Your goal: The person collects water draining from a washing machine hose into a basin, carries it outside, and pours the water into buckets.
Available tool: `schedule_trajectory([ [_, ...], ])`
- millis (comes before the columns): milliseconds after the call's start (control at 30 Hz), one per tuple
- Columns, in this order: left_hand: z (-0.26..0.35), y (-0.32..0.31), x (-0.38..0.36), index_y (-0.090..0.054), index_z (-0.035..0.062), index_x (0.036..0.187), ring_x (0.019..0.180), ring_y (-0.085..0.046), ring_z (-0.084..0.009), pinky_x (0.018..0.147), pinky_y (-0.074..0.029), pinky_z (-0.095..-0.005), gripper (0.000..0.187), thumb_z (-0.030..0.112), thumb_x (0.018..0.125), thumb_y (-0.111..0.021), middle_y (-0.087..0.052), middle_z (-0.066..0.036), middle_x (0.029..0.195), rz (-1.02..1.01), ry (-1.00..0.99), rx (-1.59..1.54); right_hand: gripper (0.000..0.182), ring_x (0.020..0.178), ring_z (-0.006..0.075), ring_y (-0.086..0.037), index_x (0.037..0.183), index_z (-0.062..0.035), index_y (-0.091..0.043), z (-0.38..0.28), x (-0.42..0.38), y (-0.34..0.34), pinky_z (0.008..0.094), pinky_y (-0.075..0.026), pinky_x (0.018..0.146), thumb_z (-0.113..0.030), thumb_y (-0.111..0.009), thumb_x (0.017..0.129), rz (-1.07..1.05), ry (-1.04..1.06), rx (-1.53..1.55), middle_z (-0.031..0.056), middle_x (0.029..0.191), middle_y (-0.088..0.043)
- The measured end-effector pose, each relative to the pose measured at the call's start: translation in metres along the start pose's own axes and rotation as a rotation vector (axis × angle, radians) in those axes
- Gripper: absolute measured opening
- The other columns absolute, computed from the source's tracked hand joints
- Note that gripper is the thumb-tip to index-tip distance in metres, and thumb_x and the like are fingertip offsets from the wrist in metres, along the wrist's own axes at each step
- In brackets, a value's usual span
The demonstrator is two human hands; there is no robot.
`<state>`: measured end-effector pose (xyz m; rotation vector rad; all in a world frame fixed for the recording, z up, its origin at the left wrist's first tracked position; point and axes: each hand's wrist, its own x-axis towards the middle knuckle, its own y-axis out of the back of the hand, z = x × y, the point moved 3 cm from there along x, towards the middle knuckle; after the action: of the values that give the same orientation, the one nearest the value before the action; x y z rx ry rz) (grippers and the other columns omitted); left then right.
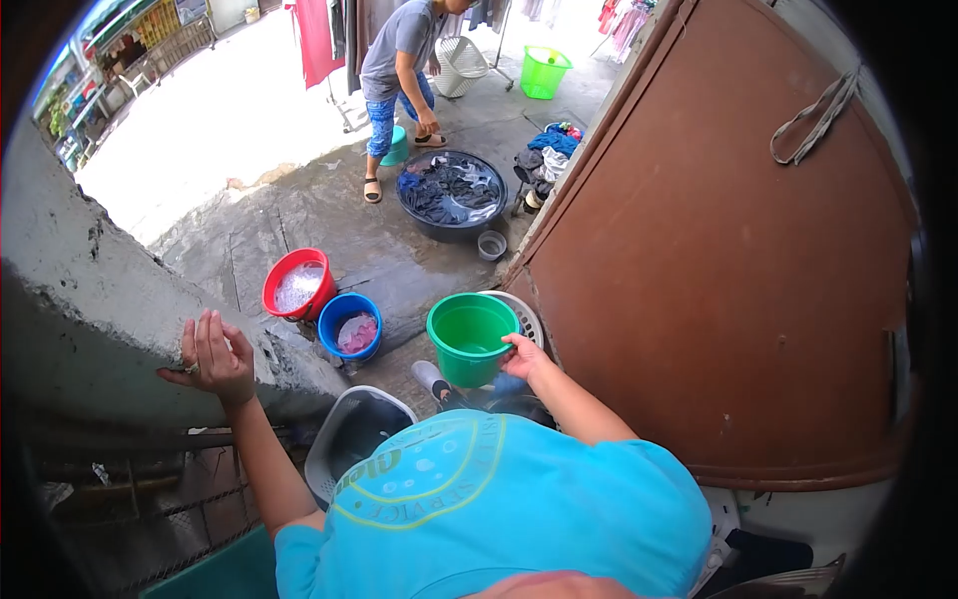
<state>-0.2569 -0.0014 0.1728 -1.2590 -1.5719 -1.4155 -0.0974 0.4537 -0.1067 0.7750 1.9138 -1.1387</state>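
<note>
My right hand (521, 356) grips the rim of a green bucket (469, 351) on its right side, holding it out in front of me. The bucket's inside shows plain green. On the other side, my left hand (218, 359) is raised with its fingers stretched out, right at the edge of the rough concrete wall (110, 290); a ring shows on it. Between my hands stand a blue bucket (350, 327) with pink cloth in water and a red bucket (299, 285) with foamy water.
A person (399, 75) bends over a large dark basin (451, 228) of soaking clothes. A small grey bowl (491, 246) sits beside it. A brown metal gate (718, 250) borders the right side. A grey laundry basket (334, 439) stands by my left side; a bright green bin (544, 74) is farther back.
</note>
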Motion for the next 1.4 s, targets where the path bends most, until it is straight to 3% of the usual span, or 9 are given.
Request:
schedule_trajectory([
  [700,0.022,-0.02,0.013,-0.07,0.0151,0.09,0.106,-0.059,-0.0158,0.112,0.006,-0.0547,0.015,0.019,0.087,-0.056,-0.07,0.005,0.094,-0.117,0.016,0.284,0.009,0.063,0.0159,-0.053,0.085,-0.0071,-0.058,-0.08,0.107,-0.107,0.0308,-0.046,0.064,-0.007,-0.064,0.078,-0.023,-0.155,-0.243,0.0028,0.073,-0.059],
  [767,0.03,-0.024,0.02,-0.07,0.0121,0.09,0.101,-0.059,-0.017,0.113,-0.014,-0.0473,0.015,0.017,0.088,-0.056,-0.07,0.003,0.095,-0.088,0.0,0.426,0.01,0.064,0.0166,-0.054,0.086,-0.0071,-0.058,-0.08,0.129,-0.111,0.0316,-0.047,0.064,-0.007,-0.064,0.078,-0.004,-0.197,-0.249,0.0036,0.074,-0.059],
  [800,0.029,-0.026,0.017,-0.07,0.0121,0.09,0.101,-0.059,-0.017,0.113,-0.014,-0.0473,0.015,0.017,0.088,-0.056,-0.07,0.003,0.095,-0.093,-0.004,0.419,0.01,0.065,0.0172,-0.055,0.087,-0.0071,-0.058,-0.082,0.141,-0.113,0.0324,-0.048,0.064,-0.008,-0.064,0.078,-0.002,-0.225,-0.263,0.0044,0.076,-0.059],
  [867,0.021,-0.031,0.011,-0.071,0.0095,0.089,0.097,-0.059,-0.0182,0.099,-0.038,-0.0338,0.016,0.016,0.088,-0.056,-0.07,0.002,0.094,-0.07,0.028,0.361,0.011,0.065,0.0179,-0.057,0.087,-0.0072,-0.058,-0.085,0.153,-0.127,0.0333,-0.049,0.065,-0.008,-0.064,0.079,0.021,-0.258,-0.263,0.005,0.076,-0.06],
  [967,0.025,-0.034,0.017,-0.072,0.0081,0.088,0.094,-0.058,-0.0183,0.081,-0.046,-0.0255,0.017,0.016,0.088,-0.056,-0.07,0.002,0.094,-0.08,-0.036,0.472,0.011,0.067,0.0188,-0.058,0.088,-0.0072,-0.058,-0.089,0.168,-0.137,0.0348,-0.051,0.066,-0.009,-0.064,0.079,0.039,-0.293,-0.279,0.0056,0.077,-0.06],
  [1067,0.028,-0.035,0.016,-0.072,0.0087,0.088,0.096,-0.057,-0.0182,0.084,-0.045,-0.0267,0.017,0.016,0.088,-0.056,-0.07,0.002,0.094,-0.115,-0.037,0.571,0.012,0.067,0.0191,-0.059,0.088,-0.0073,-0.057,-0.099,0.175,-0.142,0.0356,-0.051,0.065,-0.01,-0.065,0.079,0.021,-0.278,-0.309,0.0054,0.076,-0.059],
  [1100,0.012,-0.035,0.001,-0.071,0.0178,0.087,0.101,-0.059,-0.0118,0.112,0.004,-0.0506,0.015,0.026,0.087,-0.058,-0.068,0.012,0.096,-0.08,0.042,0.486,0.013,0.066,0.0192,-0.059,0.088,-0.0073,-0.057,-0.103,0.176,-0.144,0.0357,-0.051,0.064,-0.01,-0.065,0.078,0.01,-0.293,-0.284,0.0056,0.076,-0.059],
  [1333,0.039,-0.042,0.025,-0.071,0.0182,0.089,0.103,-0.057,-0.0134,0.111,0.005,-0.0537,0.015,0.027,0.086,-0.06,-0.066,0.01,0.101,-0.149,0.034,0.682,0.013,0.067,0.0199,-0.057,0.087,-0.0071,-0.057,-0.134,0.174,-0.136,0.0354,-0.051,0.064,-0.009,-0.065,0.078,0.042,-0.277,-0.177,0.007,0.077,-0.058],
  [1400,0.072,-0.06,0.052,-0.071,0.0158,0.091,0.108,-0.052,-0.02,0.113,0.003,-0.0478,0.015,0.023,0.089,-0.058,-0.064,0.001,0.107,0.037,0.143,0.589,0.012,0.068,0.0199,-0.058,0.087,-0.0073,-0.057,-0.144,0.175,-0.133,0.0353,-0.051,0.064,-0.009,-0.065,0.078,0.033,-0.254,-0.168,0.0071,0.077,-0.059],
])
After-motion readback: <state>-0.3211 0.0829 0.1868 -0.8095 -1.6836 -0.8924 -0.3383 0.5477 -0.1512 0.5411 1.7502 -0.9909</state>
